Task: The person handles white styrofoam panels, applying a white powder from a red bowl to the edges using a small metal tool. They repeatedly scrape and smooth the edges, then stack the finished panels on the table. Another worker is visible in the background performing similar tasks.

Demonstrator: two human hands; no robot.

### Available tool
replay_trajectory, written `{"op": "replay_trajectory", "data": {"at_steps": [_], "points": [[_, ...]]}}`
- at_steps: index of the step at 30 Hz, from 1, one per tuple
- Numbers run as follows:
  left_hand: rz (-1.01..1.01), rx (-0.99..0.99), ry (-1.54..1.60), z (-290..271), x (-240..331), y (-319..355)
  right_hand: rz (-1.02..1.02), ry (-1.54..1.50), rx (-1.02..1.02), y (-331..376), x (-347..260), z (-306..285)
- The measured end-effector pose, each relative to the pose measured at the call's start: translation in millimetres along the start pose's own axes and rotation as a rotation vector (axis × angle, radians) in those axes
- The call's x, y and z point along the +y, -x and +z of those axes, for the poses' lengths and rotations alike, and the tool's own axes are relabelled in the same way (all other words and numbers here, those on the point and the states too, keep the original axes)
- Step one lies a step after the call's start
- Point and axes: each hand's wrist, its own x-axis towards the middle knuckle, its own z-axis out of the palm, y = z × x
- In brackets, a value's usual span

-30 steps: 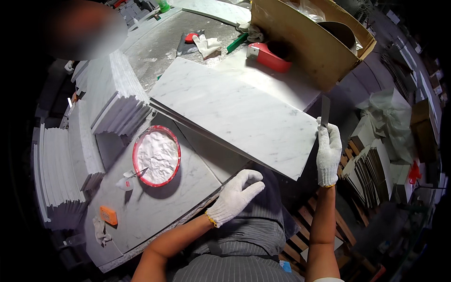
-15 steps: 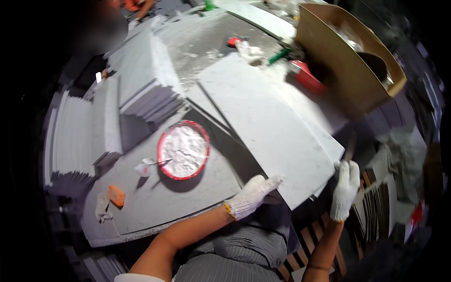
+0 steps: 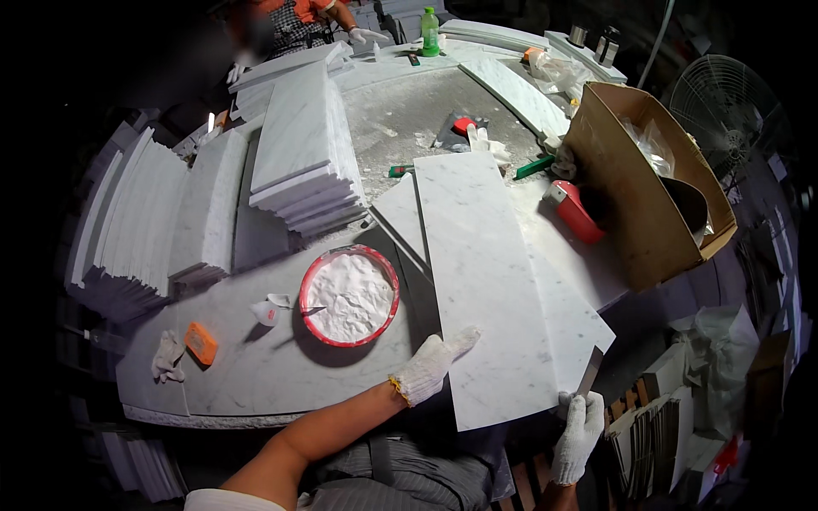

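Note:
My left hand (image 3: 433, 368), in a white knit glove, is closed on the left edge of a pale grey-veined marble tile (image 3: 486, 281), its thumb on the top face. The fingers under the tile are hidden. My right hand (image 3: 579, 439), also gloved, is closed around a flat metal scraper (image 3: 590, 371). Its blade points up and away beside the tile's near right corner. Beneath the top tile lies another marble tile (image 3: 575, 319), whose corner sticks out to the right. Left of the tiles stands a red-rimmed bowl (image 3: 394, 317) of white paste with a small tool in it.
Tall stacks of marble tiles (image 3: 294, 136) stand at the left. An orange block (image 3: 201, 343) and a crumpled cloth (image 3: 169, 358) lie near the left front edge. A cardboard box (image 3: 656, 221), a red tape dispenser (image 3: 575, 213) and a fan (image 3: 724, 111) are at the right. Across the table is another person (image 3: 298, 21).
The view has shifted and turned. The top tile's near end has swung left and toward me, with my left hand on it. My right hand has brought the scraper closer to the tile's right corner.

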Motion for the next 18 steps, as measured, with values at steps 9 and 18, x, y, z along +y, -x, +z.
{"op": "replay_trajectory", "data": {"at_steps": [9, 18], "points": [[0.111, -0.034, 0.035, 4.8, 16.2, 12.9, 0.028, -0.115, 0.050, 11.5, -6.5, 10.8], [0.194, -0.124, 0.026, -8.9, 41.2, 28.6, -0.005, -0.143, -0.029, 28.5, -24.7, 18.8]]}}
